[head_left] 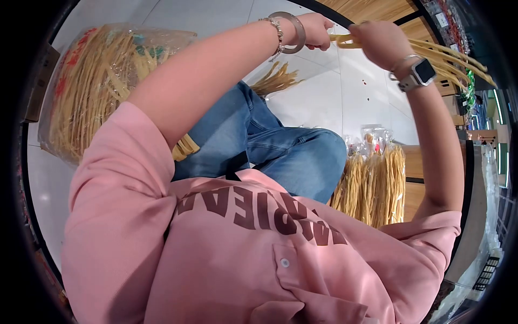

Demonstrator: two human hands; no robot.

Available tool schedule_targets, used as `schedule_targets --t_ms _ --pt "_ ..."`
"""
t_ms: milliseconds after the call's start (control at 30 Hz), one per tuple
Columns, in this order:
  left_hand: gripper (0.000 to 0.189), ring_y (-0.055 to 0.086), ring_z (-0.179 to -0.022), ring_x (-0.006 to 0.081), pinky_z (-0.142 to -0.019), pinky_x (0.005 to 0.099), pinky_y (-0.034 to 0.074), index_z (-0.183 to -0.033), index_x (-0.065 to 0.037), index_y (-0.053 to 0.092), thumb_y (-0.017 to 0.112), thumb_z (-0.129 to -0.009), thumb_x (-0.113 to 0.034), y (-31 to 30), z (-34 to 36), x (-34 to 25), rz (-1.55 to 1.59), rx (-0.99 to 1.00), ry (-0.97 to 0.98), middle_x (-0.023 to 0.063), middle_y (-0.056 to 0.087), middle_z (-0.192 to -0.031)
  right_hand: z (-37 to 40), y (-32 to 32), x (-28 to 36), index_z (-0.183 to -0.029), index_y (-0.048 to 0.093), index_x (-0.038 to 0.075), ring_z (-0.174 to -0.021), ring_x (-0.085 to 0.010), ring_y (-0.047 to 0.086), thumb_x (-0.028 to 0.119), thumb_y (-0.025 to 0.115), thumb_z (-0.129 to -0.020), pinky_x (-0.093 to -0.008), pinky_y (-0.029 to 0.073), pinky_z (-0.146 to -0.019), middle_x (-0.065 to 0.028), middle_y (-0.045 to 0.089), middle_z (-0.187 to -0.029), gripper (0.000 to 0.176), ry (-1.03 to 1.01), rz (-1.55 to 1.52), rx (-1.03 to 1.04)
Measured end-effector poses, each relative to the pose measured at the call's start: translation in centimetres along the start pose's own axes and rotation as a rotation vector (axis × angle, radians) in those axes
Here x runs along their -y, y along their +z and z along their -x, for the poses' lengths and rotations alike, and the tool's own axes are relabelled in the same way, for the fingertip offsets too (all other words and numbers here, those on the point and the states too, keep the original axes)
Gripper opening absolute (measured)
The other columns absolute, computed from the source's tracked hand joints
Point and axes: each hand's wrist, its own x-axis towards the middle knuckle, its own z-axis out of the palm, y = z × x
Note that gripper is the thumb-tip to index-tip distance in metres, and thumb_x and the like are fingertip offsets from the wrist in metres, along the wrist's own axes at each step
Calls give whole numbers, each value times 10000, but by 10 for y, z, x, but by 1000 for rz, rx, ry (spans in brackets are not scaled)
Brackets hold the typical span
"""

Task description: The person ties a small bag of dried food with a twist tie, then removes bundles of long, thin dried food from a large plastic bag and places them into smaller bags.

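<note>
Both of my hands are raised at the top of the view with a bundle of long yellow dried strips, which look like bean curd sticks point(450, 58). My right hand point(382, 44), with a watch on its wrist, is closed around the bundle, and the loose ends fan out to the right. My left hand point(314, 31), with a bangle and bracelet, is closed at the bundle's other end; its fingertips are partly hidden. On the floor below lies a loose bunch of similar strips point(278, 80).
A large clear plastic bag point(116, 81) full of such strips lies at the left, beside a cardboard box point(42, 81). Several bagged bundles point(372, 186) stand right of my bent knees point(315, 154). Wooden shelving point(375, 9) borders the white tiled floor point(318, 97).
</note>
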Motion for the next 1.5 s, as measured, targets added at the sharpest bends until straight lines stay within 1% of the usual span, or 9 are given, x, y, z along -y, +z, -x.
schedule_targets --t_ms 167,267,433,767,867,1000,1200,1300,1500 --pt "523 506 -616 124 -623 254 453 -1186 -51 573 607 -663 -50 6 -6 0 43 -19 -32 37 571 -703 -33 21 22 -791 662 93 -728 -257 641 117 609 -757 -352 509 -645 -88 649 -757 68 -65 154 210" --pt "472 503 -603 129 -616 262 455 -1136 -48 591 607 -664 -41 3 -18 6 -10 96 -8 41 580 -720 -51 12 34 -796 664 76 -737 -255 645 116 625 -746 -343 513 -651 -97 662 -783 75 2 5 284" --pt "237 493 -596 95 -598 242 446 -900 -31 608 606 -665 3 -3 -8 11 254 -38 -9 16 582 -738 -67 7 24 -811 659 53 -717 -270 644 130 604 -800 -348 513 -629 -112 655 -758 95 -55 114 336" --pt "231 482 -606 70 -602 221 435 -903 -62 620 607 -687 18 -13 -38 47 382 -66 -29 -1 578 -736 -80 -13 37 -861 656 30 -677 -236 639 68 569 -820 -328 524 -638 -102 647 -741 103 -58 44 325" --pt "203 485 -608 73 -606 223 436 -892 -60 615 607 -705 20 -16 -45 56 393 -51 -39 -2 575 -742 -97 16 29 -992 638 98 -816 -265 649 260 538 -856 -385 499 -649 -101 674 -880 234 -47 11 299" --pt "176 480 -602 76 -591 215 423 -866 -63 606 594 -716 26 -21 -47 61 445 -53 -31 -3 561 -721 -101 9 29 -1023 628 121 -815 -251 655 270 502 -882 -366 503 -640 -83 679 -877 241 -71 76 303" --pt "144 477 -609 85 -598 220 429 -841 -57 606 606 -720 20 -31 -54 72 426 -6 -25 6 553 -726 -104 6 30 -819 694 160 -731 -198 658 254 546 -826 -329 475 -618 -33 685 -779 176 -179 296 135" --pt "130 470 -606 85 -599 221 429 -825 -55 611 605 -716 16 -27 -48 69 429 -121 -52 4 548 -711 -101 -1 32 -705 696 166 -719 -193 653 252 561 -798 -324 464 -660 -23 683 -750 185 -187 278 60" --pt "121 466 -597 90 -591 228 431 -810 -51 613 602 -705 8 -31 -47 71 372 -82 -3 2 541 -683 -104 -7 33 -707 698 167 -855 -168 628 246 565 -787 -353 377 -892 -19 685 -791 174 -224 328 -15"
